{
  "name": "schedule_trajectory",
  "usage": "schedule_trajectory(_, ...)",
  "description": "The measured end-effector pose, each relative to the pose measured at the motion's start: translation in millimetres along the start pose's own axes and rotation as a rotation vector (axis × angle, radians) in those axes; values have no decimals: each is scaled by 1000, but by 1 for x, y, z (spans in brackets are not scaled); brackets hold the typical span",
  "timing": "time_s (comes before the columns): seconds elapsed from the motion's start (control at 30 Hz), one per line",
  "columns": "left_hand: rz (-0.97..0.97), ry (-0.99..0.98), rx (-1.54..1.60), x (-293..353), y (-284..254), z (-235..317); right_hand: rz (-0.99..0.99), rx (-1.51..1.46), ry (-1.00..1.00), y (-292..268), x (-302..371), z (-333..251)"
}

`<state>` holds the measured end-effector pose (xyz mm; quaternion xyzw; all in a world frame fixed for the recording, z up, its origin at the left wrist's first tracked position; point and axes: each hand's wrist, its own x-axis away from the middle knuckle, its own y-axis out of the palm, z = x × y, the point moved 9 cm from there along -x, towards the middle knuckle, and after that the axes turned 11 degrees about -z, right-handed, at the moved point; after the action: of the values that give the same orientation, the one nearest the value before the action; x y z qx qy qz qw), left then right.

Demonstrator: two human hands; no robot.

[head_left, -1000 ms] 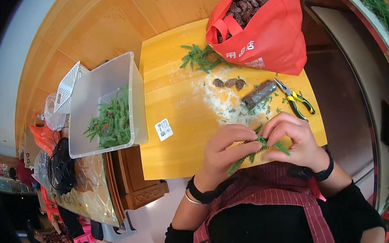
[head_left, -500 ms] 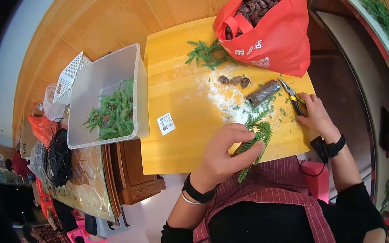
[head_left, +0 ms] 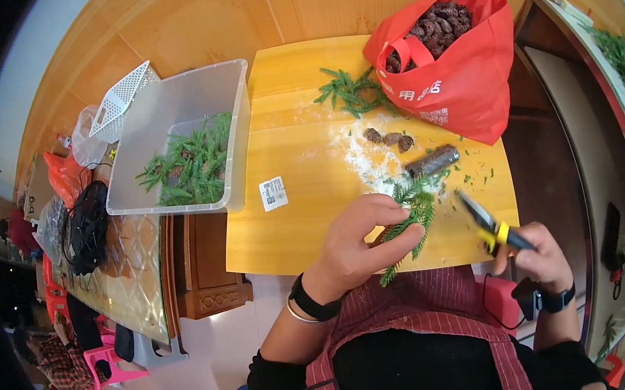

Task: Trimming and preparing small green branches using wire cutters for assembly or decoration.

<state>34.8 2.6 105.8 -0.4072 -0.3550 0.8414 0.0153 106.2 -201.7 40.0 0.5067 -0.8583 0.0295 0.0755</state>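
Observation:
My left hand (head_left: 367, 244) is closed on green artificial pine sprigs (head_left: 423, 214) over the front edge of the yellow table. In my right hand (head_left: 543, 253) is a pair of pliers (head_left: 489, 223) with yellow and black handles, its jaws pointing up and left. Beyond my hands, a dark roll in clear wrapping (head_left: 432, 160) lies beside white powder or flakes (head_left: 371, 162) and green clippings. A few small brown pine cones (head_left: 390, 139) rest just behind the roll.
A red bag (head_left: 460, 77) full of pine cones stands at the back right, with more sprigs (head_left: 351, 92) beside it. On the left, a clear plastic bin (head_left: 239, 149) holds sprigs. A white label (head_left: 273, 193) lies on the yellow table (head_left: 294, 235). Farther left, a person sits on a pink chair.
My right hand has picked the pliers up from the table and drawn them toward me. My left hand keeps its hold on the sprigs. The view has shifted slightly.

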Motion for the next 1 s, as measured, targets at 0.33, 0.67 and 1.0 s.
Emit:
schedule_trajectory(0.33,26,25,-13,-2,-6,15,76,880,-395,50,-36,-78)
schedule_trajectory(0.67,73,9,60,2,-16,19,112,1202,-508,69,-37,-87)
schedule_trajectory(1.0,67,192,-221,12,-18,35,34,1361,-442,80,-42,-90)
